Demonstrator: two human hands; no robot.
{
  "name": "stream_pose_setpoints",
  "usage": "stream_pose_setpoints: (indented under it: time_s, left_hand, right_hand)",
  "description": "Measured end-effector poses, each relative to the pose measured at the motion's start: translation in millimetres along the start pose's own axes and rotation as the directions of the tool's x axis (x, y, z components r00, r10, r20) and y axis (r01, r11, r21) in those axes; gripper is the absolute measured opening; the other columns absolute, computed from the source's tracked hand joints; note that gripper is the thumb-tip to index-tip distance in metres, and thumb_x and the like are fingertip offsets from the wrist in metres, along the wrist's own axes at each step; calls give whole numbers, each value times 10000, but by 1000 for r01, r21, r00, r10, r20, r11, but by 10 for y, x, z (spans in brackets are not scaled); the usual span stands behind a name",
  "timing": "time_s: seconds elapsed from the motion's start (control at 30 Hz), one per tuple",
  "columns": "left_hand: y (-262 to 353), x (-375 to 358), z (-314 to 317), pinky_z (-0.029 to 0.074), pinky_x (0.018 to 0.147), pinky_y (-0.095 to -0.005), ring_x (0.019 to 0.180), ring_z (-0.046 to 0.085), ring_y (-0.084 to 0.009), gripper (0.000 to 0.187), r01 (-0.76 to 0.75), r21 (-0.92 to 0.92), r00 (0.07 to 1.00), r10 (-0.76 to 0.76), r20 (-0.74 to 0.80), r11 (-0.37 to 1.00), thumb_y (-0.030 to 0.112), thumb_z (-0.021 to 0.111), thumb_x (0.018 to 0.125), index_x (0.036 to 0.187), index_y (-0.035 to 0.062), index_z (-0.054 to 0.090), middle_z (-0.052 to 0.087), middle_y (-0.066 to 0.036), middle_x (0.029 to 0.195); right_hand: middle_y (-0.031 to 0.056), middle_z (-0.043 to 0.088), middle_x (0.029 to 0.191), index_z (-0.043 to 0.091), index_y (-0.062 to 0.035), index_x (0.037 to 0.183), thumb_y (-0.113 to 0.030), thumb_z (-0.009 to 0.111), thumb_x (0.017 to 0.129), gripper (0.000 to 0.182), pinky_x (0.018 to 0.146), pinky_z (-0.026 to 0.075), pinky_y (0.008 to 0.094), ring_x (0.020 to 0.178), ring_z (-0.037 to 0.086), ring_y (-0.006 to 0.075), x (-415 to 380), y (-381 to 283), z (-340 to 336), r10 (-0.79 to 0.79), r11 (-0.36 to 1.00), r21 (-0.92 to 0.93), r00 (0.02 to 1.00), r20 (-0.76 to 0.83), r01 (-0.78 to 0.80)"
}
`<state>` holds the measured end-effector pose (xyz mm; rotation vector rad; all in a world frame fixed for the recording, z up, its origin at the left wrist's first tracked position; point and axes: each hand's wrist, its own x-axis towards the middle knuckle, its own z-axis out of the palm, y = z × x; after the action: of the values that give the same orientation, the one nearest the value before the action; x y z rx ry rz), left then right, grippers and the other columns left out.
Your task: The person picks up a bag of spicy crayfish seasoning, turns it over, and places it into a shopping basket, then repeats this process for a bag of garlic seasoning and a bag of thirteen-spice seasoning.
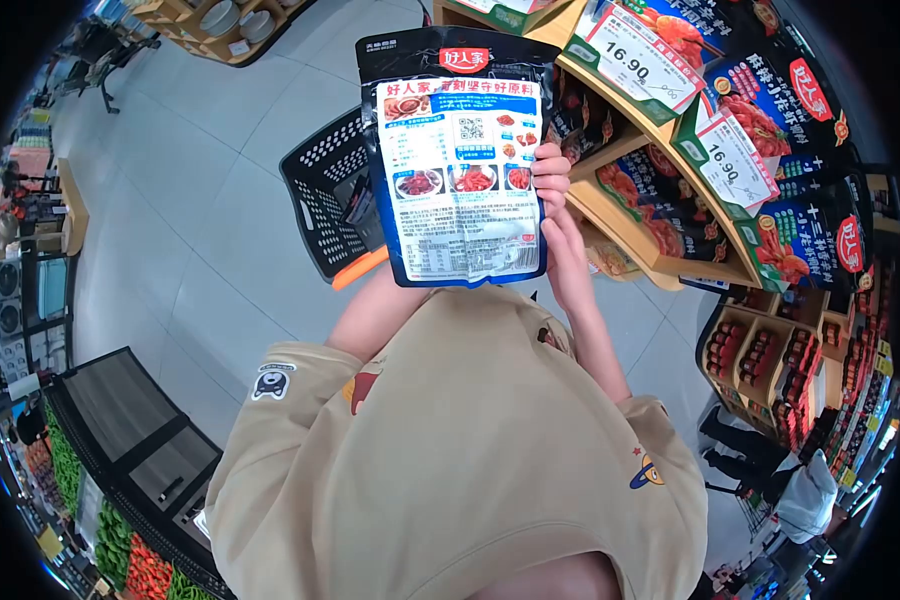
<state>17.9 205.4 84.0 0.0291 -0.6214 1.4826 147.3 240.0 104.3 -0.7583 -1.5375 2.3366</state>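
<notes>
A black and blue seasoning pouch stands upright in front of me, its printed back with pictures of food and a QR code facing me. My right hand grips its right edge, fingers curled round the side. The left forearm reaches up behind the pouch's lower left, and my left hand is hidden there. Just beyond, to the left, hangs or stands a black shopping basket with an orange handle. Dark items inside it are partly covered by the pouch.
At the right, a wooden shelf holds similar pouches with 16.90 price tags. A produce stand with vegetables is lower left. Someone in dark trousers is at lower right. Grey floor tiles lie left of the basket.
</notes>
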Motion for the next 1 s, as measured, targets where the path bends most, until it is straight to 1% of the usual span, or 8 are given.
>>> stream_pose_setpoints:
  time_s: [0.13, 0.57, 0.63, 0.7, 0.73, 0.77, 0.8, 1.0]
  left_hand:
    - [72, 15, -81, 294, 604, -208, 607, 335, -88, 212, 57, 53, 997, -60, 45, 997, 254, 399, 842, 723, 82, 366, 365, 9, 668]
    - [-7, -131, 7, 322, 618, -213, 618, 354, -105, 248, 40, -26, 997, -42, -58, 999, 291, 358, 879, 769, 69, 382, 365, -8, 673]
    - [221, -301, -144, 369, 651, -234, 700, 416, -114, 245, -52, 206, 984, 85, -158, 977, 283, 373, 870, 875, 42, 417, 421, -37, 727]
    - [96, -534, 138, 425, 578, -243, 678, 507, -119, 258, -38, 777, 615, 627, -478, 629, 296, 389, 870, 933, 57, 462, 522, -78, 820]
    - [335, -430, 63, 423, 563, -274, 599, 514, -123, 257, 86, 931, 612, 719, -330, 354, 296, 413, 867, 832, 56, 498, 526, -40, 698]
    - [384, -386, -83, 415, 577, -349, 599, 548, -203, 286, 361, 925, 358, 934, -21, -118, 273, 434, 851, 727, 23, 496, 537, -76, 623]
    - [441, -404, -158, 403, 576, -376, 605, 547, -258, 295, 512, 814, 301, 945, 129, -275, 272, 446, 841, 716, 7, 485, 539, -120, 637]
    - [309, -427, 92, 391, 565, -418, 644, 534, -369, 330, 753, 506, 368, 907, 207, -421, 275, 474, 819, 669, -19, 468, 528, -198, 630]
  right_hand:
    - [64, 537, 995, 424, 15, 1108, -148, 538, 811, 358, 698, 449, 247, 843, 537, 106, -83, 41, 65, 274, 954, 67, 939, 206, -293]
    - [94, 543, 986, 406, 23, 1104, -98, 566, 785, 377, 735, 446, 269, 858, 545, 131, -119, 78, 145, 200, 955, 168, 949, 243, -244]
    - [116, 527, 1010, 345, -6, 1161, -82, 571, 779, 451, 722, 438, 246, 881, 530, 137, -69, 114, 129, 48, 971, -236, 998, 33, -39]
    - [130, 498, 1049, 288, -33, 1203, -181, 542, 814, 487, 744, 419, 259, 927, 501, 153, -17, 200, 21, -190, 888, -431, 982, -22, 162]
    - [129, 484, 1075, 279, -33, 1214, -243, 512, 829, 496, 772, 406, 278, 959, 483, 161, -32, 65, 36, -86, 990, -108, 996, 15, 87]
    - [127, 470, 1100, 271, -32, 1224, -304, 481, 844, 513, 801, 394, 297, 990, 466, 169, -50, -11, 26, 1, 975, 223, 996, 84, -19]
    - [122, 391, 1219, 265, -50, 1246, -408, 356, 871, 526, 921, 319, 358, 1084, 422, 215, -58, 35, -38, -10, 939, 336, 974, 227, -69]
    - [101, 509, 1068, 392, 22, 1124, -168, 532, 818, 386, 810, 427, 305, 949, 520, 157, 78, 227, -279, 13, 996, 91, 1000, -20, -11]
